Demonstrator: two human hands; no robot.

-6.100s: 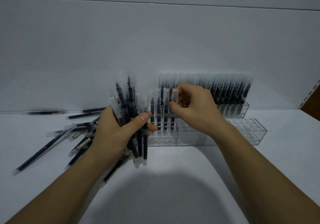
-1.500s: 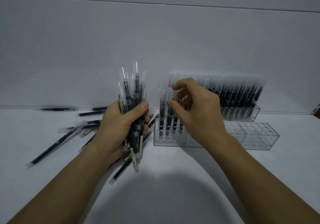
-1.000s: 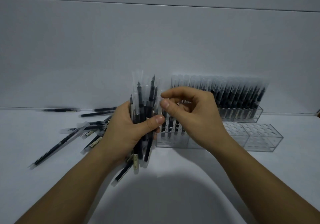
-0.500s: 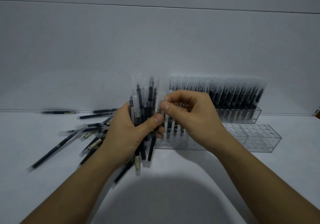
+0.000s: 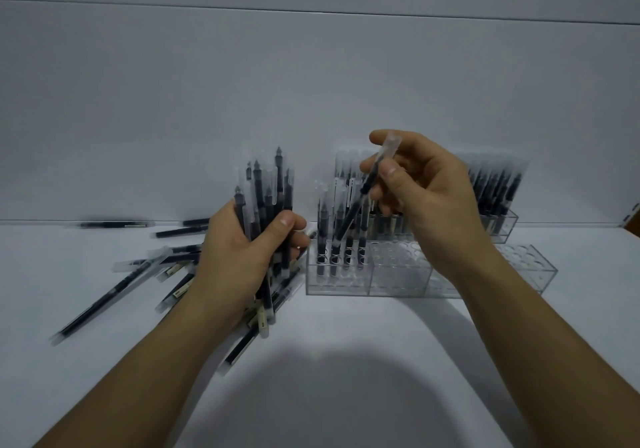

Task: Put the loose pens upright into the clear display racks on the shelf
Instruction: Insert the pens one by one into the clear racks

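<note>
Our right grip point(image 5: 426, 191) pinches a single pen point(image 5: 367, 184) between thumb and fingertips, clear cap uppermost and the barrel slanting down to the left. Its lower end hangs over the standing pens point(image 5: 323, 226) at the left end of the front rack point(image 5: 398, 274); we cannot tell whether it touches them. Our left grip point(image 5: 242, 253) is wrapped around a thick bundle of pens point(image 5: 266, 191), roughly upright, with several ends sticking out below the fist.

We see the main risk in that slant. If we bring the pen down tilted, the tip may catch a hole's rim or the neighbours and rock them, or land between holes and skid. The rack is clear, so we judge the free holes hard to pick out, and our own hand covers part of them. A sideways push could also shift the rack, which looks light, along the shelf point(image 5: 346, 378) toward the full back rack point(image 5: 498, 226) at the back edge.

The bundle is the second worry. It looks too fat for a firm hold, and the pens are smooth, so we judge that one could slide out at the bottom and join the loose pens point(image 5: 138, 274) scattered toward the left of the shelf. The bundle also sits just beside the rack's left end, so a careless swing could strike the row already standing there.
</note>
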